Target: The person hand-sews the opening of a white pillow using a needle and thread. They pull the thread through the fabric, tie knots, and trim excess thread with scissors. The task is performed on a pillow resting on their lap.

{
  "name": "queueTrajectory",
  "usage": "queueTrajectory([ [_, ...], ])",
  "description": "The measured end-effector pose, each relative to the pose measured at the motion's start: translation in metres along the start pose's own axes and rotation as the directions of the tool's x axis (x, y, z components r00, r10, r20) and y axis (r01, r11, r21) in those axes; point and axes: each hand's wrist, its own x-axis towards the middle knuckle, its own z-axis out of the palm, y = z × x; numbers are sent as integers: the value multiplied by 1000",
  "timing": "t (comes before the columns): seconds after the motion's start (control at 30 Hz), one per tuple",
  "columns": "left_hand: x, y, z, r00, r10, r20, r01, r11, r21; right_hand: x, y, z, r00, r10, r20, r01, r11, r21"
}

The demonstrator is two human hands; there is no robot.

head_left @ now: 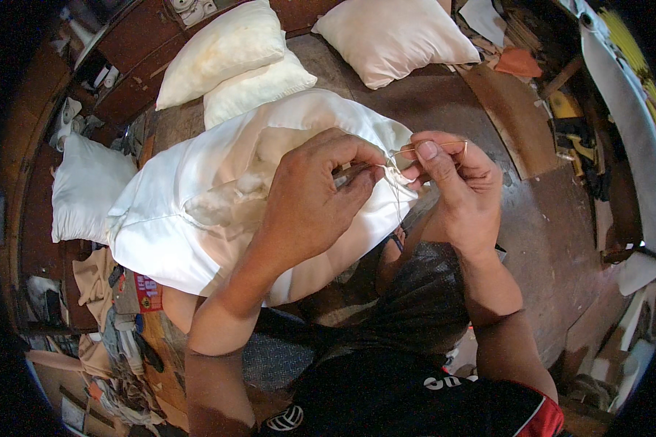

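Note:
Across my lap lies a large white satin cushion cover (pixel 160 244), with fluffy pale stuffing (pixel 229 202) showing through an open slit in it. My left hand (pixel 306 193) is closed, its thumb and forefinger pinching the cover's edge at the right corner. Just beside it, my right hand (pixel 466 189) grips a thin needle (pixel 403 151) between thumb and forefinger. The needle lies roughly level, its left end at the pinched cloth. Pale thread (pixel 398 207) hangs down from that corner. Exactly where the needle meets the fabric is too small to tell.
Two stuffed pillows (pixel 226 54) overlap beyond the cover, and another pillow (pixel 393 36) rests on the floor at the far right. A fourth-side white pillow (pixel 91 189) leans at the left. Cloth scraps (pixel 120 349) pile at lower left; boards and scraps (pixel 517 62) line the right.

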Motion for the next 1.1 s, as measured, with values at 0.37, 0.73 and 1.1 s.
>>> queueTrajectory([
  [0.37,0,2,5,999,-10,-34,9,1000,-19,-1,-1,3,999,10,-48,-9,1000,22],
  [0.73,-2,10,3,997,-73,22,74,995,-68,-3,-1,5,994,-21,-109,20,1000,-10],
  [1.1,-1,5,7,994,-97,-41,95,994,-56,-3,2,4,996,-40,-83,41,999,8],
])
